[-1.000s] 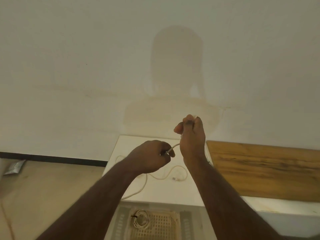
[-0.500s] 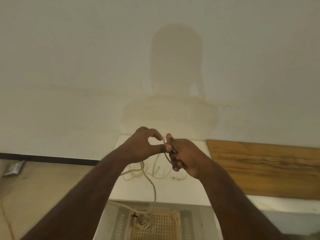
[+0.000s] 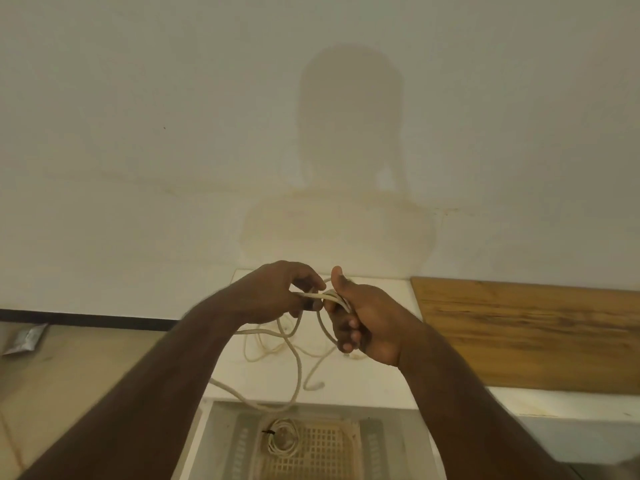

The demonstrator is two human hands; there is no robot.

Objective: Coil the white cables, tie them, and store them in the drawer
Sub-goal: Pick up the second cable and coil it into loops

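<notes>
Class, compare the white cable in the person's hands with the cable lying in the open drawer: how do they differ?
The cable in the hands is only partly looped, its slack trailing over the white top; the cable in the drawer is fully coiled. The first is untied, the second bound by a dark tie. Both are white.

No readable text or labels anywhere.

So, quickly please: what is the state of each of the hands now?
Left hand: pinching a strand of the white cable.
Right hand: gripping the gathered loops of the same cable.
</notes>
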